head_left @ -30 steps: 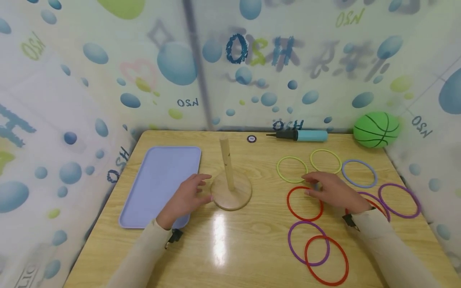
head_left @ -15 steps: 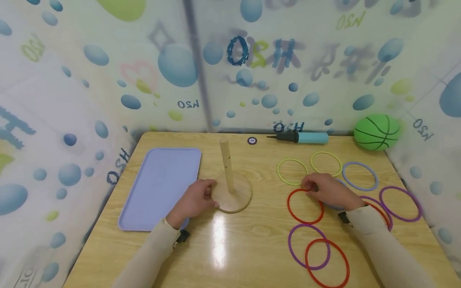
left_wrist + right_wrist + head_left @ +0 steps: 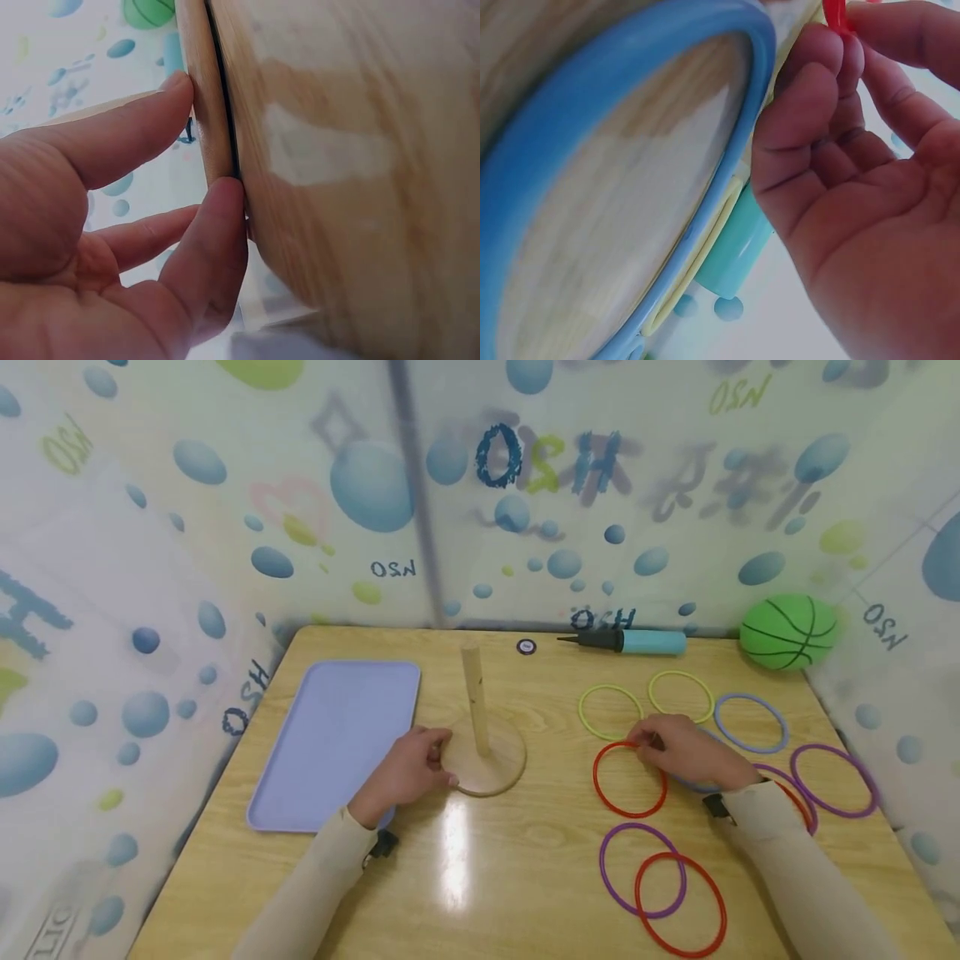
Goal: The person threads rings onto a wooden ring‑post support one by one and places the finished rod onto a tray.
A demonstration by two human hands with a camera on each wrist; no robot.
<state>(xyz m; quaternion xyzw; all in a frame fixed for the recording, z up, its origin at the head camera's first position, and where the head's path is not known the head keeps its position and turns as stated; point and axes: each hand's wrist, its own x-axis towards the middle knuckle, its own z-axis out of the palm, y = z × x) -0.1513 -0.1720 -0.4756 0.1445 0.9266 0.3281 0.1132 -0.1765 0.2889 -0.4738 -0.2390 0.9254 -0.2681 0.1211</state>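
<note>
In the head view, a wooden stand with a round base (image 3: 502, 770) and upright peg (image 3: 476, 697) stands centrally on the table. My left hand (image 3: 408, 768) holds the base's left rim; the left wrist view shows thumb and fingertips against its edge (image 3: 210, 112). My right hand (image 3: 686, 750) pinches a red ring (image 3: 596, 777) between thumb and fingers at its upper right side. Only a short piece of that red ring (image 3: 835, 12) shows in the right wrist view. Below the right hand lies a blue ring (image 3: 693, 787), partly hidden in the head view.
More rings lie on the right: yellow ring (image 3: 581, 714), blue ring (image 3: 785, 731), purple ring (image 3: 873, 785), and an overlapping purple ring (image 3: 602, 864) and red ring (image 3: 723, 914). A lilac tray (image 3: 345, 735) is left, with a pump (image 3: 652, 642) and green ball (image 3: 787, 632) behind.
My left hand has moved right onto the stand's base rim. My right fingers have closed on the red ring, which has shifted slightly left and up.
</note>
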